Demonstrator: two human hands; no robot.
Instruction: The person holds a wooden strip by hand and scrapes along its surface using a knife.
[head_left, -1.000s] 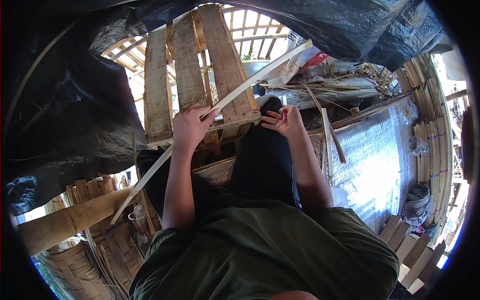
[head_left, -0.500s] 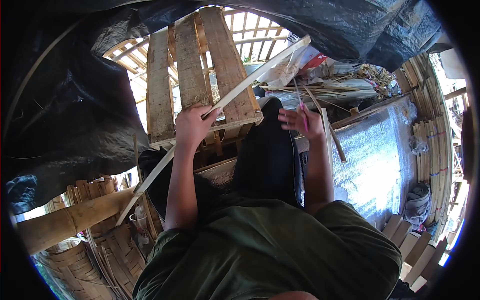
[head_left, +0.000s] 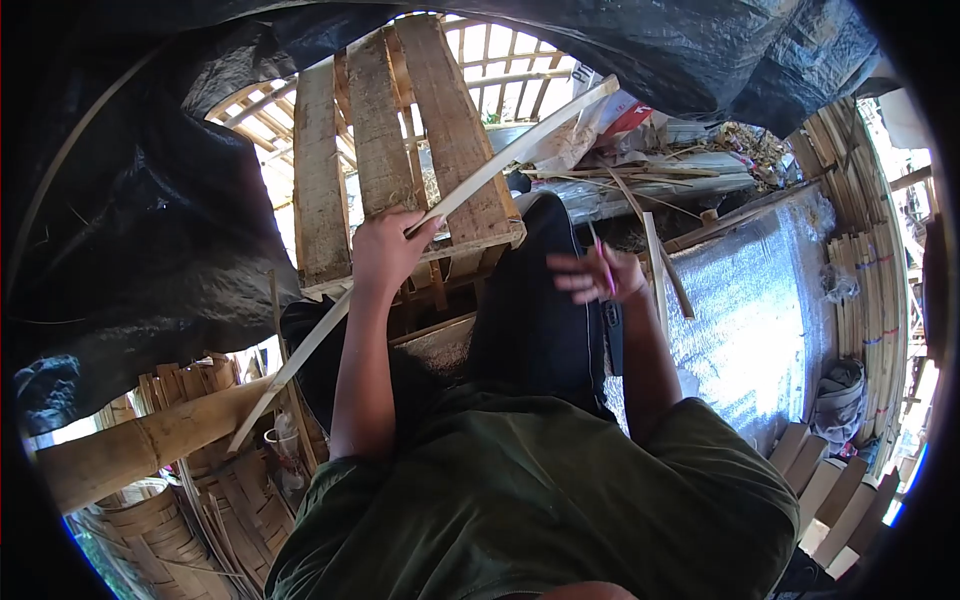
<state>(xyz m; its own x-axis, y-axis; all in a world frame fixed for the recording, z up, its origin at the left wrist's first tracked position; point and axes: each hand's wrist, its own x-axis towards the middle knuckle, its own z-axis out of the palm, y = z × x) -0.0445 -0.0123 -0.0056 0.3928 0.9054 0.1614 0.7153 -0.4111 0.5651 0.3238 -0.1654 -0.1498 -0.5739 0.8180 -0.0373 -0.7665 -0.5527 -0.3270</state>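
My left hand (head_left: pixel 388 248) is closed around a long pale bamboo strip (head_left: pixel 500 158), pressing it near the front edge of a wooden slatted stand (head_left: pixel 375 120). The strip runs slantwise, its far end up by the plastic bag and its near end down past my left forearm. Over my right thigh, my right hand (head_left: pixel 605 277) holds a slim pink tool (head_left: pixel 604 265) with a thin pointed end, perhaps a knife. The fingers of that hand reach left, slightly blurred, and are apart from the strip.
Beside my right forearm stand a pale strip (head_left: pixel 655 260) and a darker stick (head_left: pixel 660 250). A shiny silver sheet (head_left: pixel 745 310) covers the right side. A thick bamboo pole (head_left: pixel 150 435) lies at left, with woven bamboo (head_left: pixel 150 530) below. Black plastic sheeting (head_left: pixel 140 250) hangs around.
My right hand has dropped slightly and shifted a little left, with the pink tool turning in it. My left hand and the bamboo strip are nearly unmoved.
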